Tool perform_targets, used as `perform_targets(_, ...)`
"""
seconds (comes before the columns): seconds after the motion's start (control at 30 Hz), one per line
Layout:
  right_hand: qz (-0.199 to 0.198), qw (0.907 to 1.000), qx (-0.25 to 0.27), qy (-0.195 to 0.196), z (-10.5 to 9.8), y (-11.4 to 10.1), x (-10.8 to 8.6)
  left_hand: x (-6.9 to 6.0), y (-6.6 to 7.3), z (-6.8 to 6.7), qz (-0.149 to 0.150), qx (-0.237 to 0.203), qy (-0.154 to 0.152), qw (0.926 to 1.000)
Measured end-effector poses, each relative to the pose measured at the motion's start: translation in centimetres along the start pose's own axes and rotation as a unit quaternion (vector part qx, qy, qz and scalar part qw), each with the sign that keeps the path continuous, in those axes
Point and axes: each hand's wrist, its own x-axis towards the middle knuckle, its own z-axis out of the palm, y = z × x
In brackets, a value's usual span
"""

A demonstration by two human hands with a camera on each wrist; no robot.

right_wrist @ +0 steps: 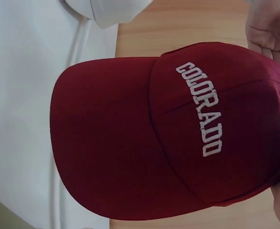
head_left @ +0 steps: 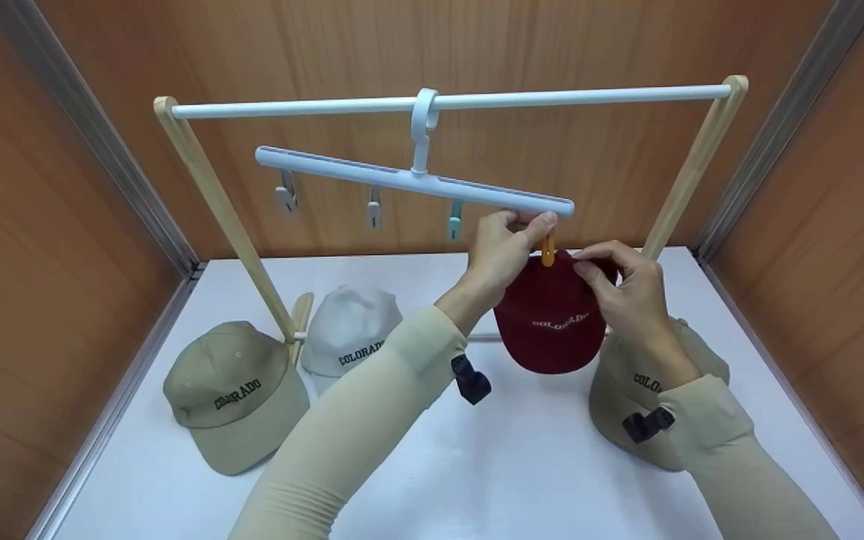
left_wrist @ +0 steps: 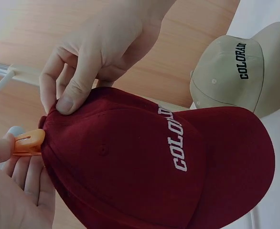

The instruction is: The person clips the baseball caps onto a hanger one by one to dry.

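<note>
A dark red cap (head_left: 552, 319) with white lettering hangs brim-down below the right end of a pale blue hanger (head_left: 372, 174), which tilts down to the right. An orange clip (left_wrist: 29, 142) meets the cap's edge in the left wrist view. My left hand (head_left: 503, 251) pinches the clip's upper end between thumb and fingers, just under the hanger bar. My right hand (head_left: 631, 296) pinches the cap's edge to the right of the clip, thumb in front. In the right wrist view the red cap (right_wrist: 178, 129) covers most of the picture, and the clip is nearly hidden.
The hanger hooks over a white rail (head_left: 582, 97) on wooden posts. Other clips (head_left: 374, 210) hang along its left part. On the white table (head_left: 432, 457) lie an olive cap (head_left: 233, 382) and a white cap (head_left: 346, 330) at left, and a beige cap (head_left: 627, 375) at right.
</note>
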Motion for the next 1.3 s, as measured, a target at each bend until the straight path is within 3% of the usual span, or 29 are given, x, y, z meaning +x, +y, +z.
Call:
perform_targets(0.23,0.017,0.9984,-0.010,0.053,0.9,-2.2,0.0,-0.1,-0.1,0.2,0.000,0.014,0.007,0.9999)
perform_targets(0.37,0.029,0.9978,-0.011,0.059,1.0,-1.6,-0.1,-0.2,-0.2,0.3,0.006,0.022,0.007,0.9997)
perform_targets(0.57,0.043,0.9983,0.006,0.039,0.7,0.0,-0.3,-0.5,-0.4,0.3,0.028,0.038,-0.004,0.9989)
perform_targets(0.8,0.050,0.9985,0.019,0.002,0.2,0.1,-0.3,-0.2,-0.8,0.1,0.047,0.062,-0.005,0.9969)
perform_targets(1.0,0.056,0.9983,-0.001,-0.017,0.2,0.3,-0.3,-0.1,-1.3,-0.2,0.061,0.100,-0.012,0.9931)
perform_targets(1.3,0.076,0.9953,-0.020,-0.056,0.6,0.9,-0.5,0.1,-2.2,-0.8,0.061,0.120,-0.010,0.9908)
